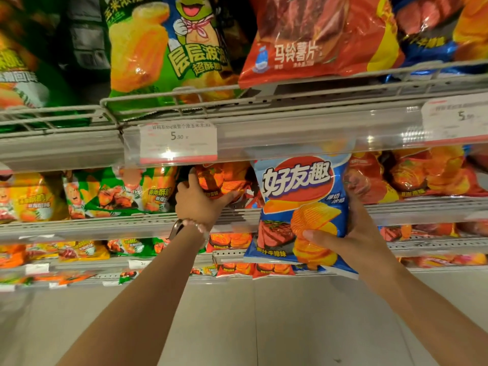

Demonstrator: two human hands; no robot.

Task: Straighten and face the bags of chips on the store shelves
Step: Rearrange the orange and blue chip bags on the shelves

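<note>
My right grip [351, 233] clasps the blue bag [298, 207] upright; my left grip [200, 199] clutches an orange bag [224, 180] on the shelf [132, 223].

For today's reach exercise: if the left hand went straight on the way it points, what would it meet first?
The left hand already grips the orange chip bag; pushed on, it would probably press that bag deeper into the shelf. What lies behind is hidden.

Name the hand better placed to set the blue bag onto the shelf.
Right. The right hand already grips the blue bag in front of the shelf; the left hand is busy on an orange bag.
</note>
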